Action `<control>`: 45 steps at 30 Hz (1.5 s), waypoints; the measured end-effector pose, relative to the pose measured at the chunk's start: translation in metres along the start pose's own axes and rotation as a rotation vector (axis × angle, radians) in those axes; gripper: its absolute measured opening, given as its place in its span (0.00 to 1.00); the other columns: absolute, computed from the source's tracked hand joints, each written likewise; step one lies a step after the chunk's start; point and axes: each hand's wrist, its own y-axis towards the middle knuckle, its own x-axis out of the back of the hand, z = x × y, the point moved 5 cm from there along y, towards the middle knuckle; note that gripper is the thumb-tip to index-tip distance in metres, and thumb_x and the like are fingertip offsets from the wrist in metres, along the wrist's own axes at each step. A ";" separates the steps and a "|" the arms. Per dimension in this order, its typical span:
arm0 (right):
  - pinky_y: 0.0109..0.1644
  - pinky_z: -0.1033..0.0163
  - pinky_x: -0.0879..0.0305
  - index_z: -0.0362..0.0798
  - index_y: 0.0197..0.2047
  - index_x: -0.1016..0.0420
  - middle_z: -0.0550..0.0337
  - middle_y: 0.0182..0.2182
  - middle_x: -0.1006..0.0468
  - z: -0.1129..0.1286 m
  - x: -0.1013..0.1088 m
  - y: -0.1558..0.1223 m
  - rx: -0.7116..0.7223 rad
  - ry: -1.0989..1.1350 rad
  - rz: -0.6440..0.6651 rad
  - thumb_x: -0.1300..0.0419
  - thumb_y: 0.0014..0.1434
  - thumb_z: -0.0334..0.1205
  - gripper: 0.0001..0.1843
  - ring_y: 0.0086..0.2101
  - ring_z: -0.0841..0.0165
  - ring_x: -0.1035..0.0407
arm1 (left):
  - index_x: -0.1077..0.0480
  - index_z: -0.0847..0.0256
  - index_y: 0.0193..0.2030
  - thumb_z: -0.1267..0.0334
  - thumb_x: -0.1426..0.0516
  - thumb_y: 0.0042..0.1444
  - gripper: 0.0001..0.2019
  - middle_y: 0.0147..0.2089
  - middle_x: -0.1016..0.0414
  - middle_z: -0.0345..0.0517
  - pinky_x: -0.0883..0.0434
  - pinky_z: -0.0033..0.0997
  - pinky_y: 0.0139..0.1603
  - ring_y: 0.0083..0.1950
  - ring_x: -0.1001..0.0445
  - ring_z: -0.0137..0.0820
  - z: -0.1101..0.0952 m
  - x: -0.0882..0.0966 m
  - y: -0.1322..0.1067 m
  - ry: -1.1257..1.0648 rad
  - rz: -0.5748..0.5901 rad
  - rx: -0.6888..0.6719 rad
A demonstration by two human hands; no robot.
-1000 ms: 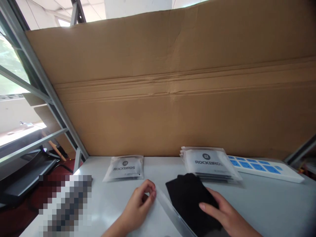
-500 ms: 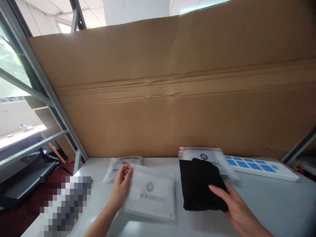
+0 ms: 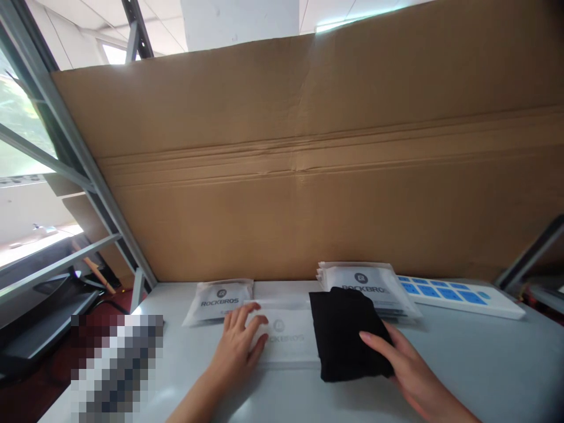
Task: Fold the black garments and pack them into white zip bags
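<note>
A folded black cloth point(image 3: 348, 335) is pinched in my right hand point(image 3: 412, 364), thumb on top and the other fingers underneath. My left hand point(image 3: 242, 341) has its fingers curved and apart over the left end of a frosted ROCKBROS plastic bag point(image 3: 288, 338), which lies flat on the table. Whether its fingertips touch the bag I cannot tell. The cloth covers the bag's right edge. Behind my left hand lies another ROCKBROS bag point(image 3: 219, 301) with something dark inside. A stack of similar bags point(image 3: 370, 282) sits behind the cloth, partly hidden by it.
A white tray with blue panels point(image 3: 458, 294) lies at the back right. The cardboard sheet point(image 3: 299, 205) rises along the table's back edge, beside a grey metal frame point(image 3: 101, 194) on the left. The pale table point(image 3: 476, 364) runs underneath everything.
My left hand has let go of the frosted bag, which now lies flat on the table, and its fingers have spread. My right hand has brought the cloth slightly left, over the bag's edge.
</note>
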 end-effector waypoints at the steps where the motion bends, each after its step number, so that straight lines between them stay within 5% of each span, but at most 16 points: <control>1: 0.60 0.48 0.31 0.50 0.49 0.20 0.54 0.50 0.16 -0.001 -0.002 -0.001 -0.001 0.007 0.007 0.28 0.47 0.55 0.28 0.54 0.49 0.25 | 0.27 0.55 0.46 0.68 0.49 0.64 0.11 0.53 0.25 0.52 0.33 0.50 0.54 0.50 0.27 0.45 -0.008 -0.001 0.001 -0.010 0.090 -0.061; 5: 0.64 0.49 0.35 0.49 0.50 0.20 0.53 0.52 0.17 -0.002 -0.011 -0.005 0.010 -0.012 0.042 0.30 0.49 0.54 0.28 0.56 0.51 0.27 | 0.25 0.56 0.46 0.68 0.47 0.63 0.10 0.48 0.21 0.50 0.32 0.43 0.54 0.49 0.24 0.43 -0.032 -0.004 0.002 -0.126 0.329 -0.193; 10: 0.63 0.49 0.33 0.48 0.55 0.22 0.52 0.54 0.19 -0.012 -0.017 -0.006 -0.022 -0.150 0.138 0.31 0.49 0.56 0.33 0.57 0.51 0.28 | 0.31 0.54 0.63 0.66 0.44 0.63 0.21 0.64 0.27 0.51 0.37 0.49 0.67 0.64 0.29 0.45 -0.028 -0.020 0.001 -0.112 0.362 -0.187; 16: 0.64 0.52 0.35 0.48 0.55 0.23 0.52 0.56 0.20 -0.015 -0.030 -0.011 -0.031 -0.301 0.335 0.30 0.48 0.56 0.34 0.58 0.52 0.29 | 0.33 0.54 0.66 0.67 0.48 0.66 0.21 0.68 0.32 0.50 0.40 0.48 0.71 0.68 0.33 0.42 -0.011 -0.033 0.015 -0.090 0.343 -0.191; 19: 0.39 0.61 0.24 0.47 0.50 0.23 0.51 0.47 0.16 -0.018 -0.029 -0.014 -0.114 -0.409 0.328 0.33 0.48 0.64 0.35 0.44 0.55 0.21 | 0.33 0.54 0.65 0.71 0.50 0.65 0.23 0.68 0.32 0.49 0.38 0.47 0.70 0.67 0.32 0.41 -0.003 -0.035 0.028 -0.044 0.337 -0.196; 21: 0.19 0.67 0.37 0.48 0.40 0.23 0.57 0.30 0.18 -0.021 -0.025 -0.013 -0.181 -0.510 0.320 0.38 0.48 0.72 0.35 0.26 0.64 0.25 | 0.32 0.55 0.63 0.72 0.50 0.63 0.23 0.68 0.31 0.49 0.37 0.48 0.69 0.67 0.32 0.41 0.004 -0.036 0.035 -0.018 0.335 -0.189; 24: 0.14 0.71 0.53 0.50 0.26 0.33 0.68 0.14 0.33 -0.023 -0.018 -0.009 -0.212 -0.624 0.374 0.47 0.49 0.79 0.36 0.13 0.76 0.42 | 0.31 0.56 0.61 0.73 0.50 0.61 0.23 0.66 0.30 0.51 0.37 0.51 0.69 0.67 0.32 0.44 0.007 -0.034 0.041 0.000 0.322 -0.175; 27: 0.13 0.72 0.55 0.52 0.24 0.39 0.69 0.13 0.33 -0.023 -0.015 -0.004 -0.223 -0.672 0.449 0.48 0.49 0.78 0.34 0.11 0.78 0.47 | 0.31 0.58 0.59 0.75 0.51 0.59 0.23 0.63 0.29 0.54 0.34 0.53 0.65 0.63 0.30 0.47 -0.012 -0.028 0.037 0.015 0.280 -0.165; 31: 0.13 0.73 0.54 0.52 0.26 0.39 0.70 0.14 0.31 -0.021 -0.014 -0.003 -0.205 -0.639 0.495 0.44 0.51 0.71 0.29 0.11 0.79 0.45 | 0.28 0.58 0.46 0.69 0.47 0.61 0.09 0.44 0.22 0.51 0.27 0.43 0.47 0.43 0.24 0.43 -0.075 -0.029 0.022 -0.004 0.250 -0.237; 33: 0.13 0.73 0.53 0.52 0.26 0.39 0.70 0.15 0.31 -0.022 -0.015 -0.003 -0.204 -0.630 0.550 0.42 0.52 0.68 0.27 0.12 0.79 0.42 | 0.29 0.58 0.45 0.55 0.38 0.58 0.12 0.40 0.22 0.51 0.27 0.40 0.41 0.37 0.23 0.43 -0.110 -0.045 0.015 0.018 0.350 -0.297; 36: 0.14 0.74 0.49 0.51 0.28 0.39 0.71 0.15 0.31 -0.025 -0.013 -0.002 -0.238 -0.650 0.624 0.36 0.50 0.64 0.26 0.13 0.78 0.39 | 0.30 0.61 0.50 0.50 0.37 0.55 0.22 0.45 0.22 0.54 0.25 0.42 0.40 0.42 0.22 0.48 -0.136 -0.072 0.011 0.148 0.565 -0.217; 40: 0.14 0.73 0.44 0.51 0.31 0.39 0.71 0.17 0.30 -0.027 -0.012 0.002 -0.261 -0.676 0.639 0.35 0.52 0.60 0.24 0.14 0.76 0.36 | 0.32 0.62 0.53 0.58 0.38 0.55 0.20 0.50 0.23 0.57 0.24 0.43 0.42 0.47 0.22 0.50 -0.137 -0.077 0.016 0.104 0.648 -0.084; 45: 0.13 0.73 0.47 0.53 0.31 0.42 0.72 0.17 0.31 -0.026 -0.017 0.001 -0.239 -0.753 0.589 0.40 0.57 0.49 0.15 0.13 0.76 0.37 | 0.36 0.59 0.44 0.69 0.43 0.48 0.14 0.40 0.24 0.45 0.26 0.31 0.38 0.37 0.25 0.36 -0.106 -0.050 0.010 -0.255 0.425 0.109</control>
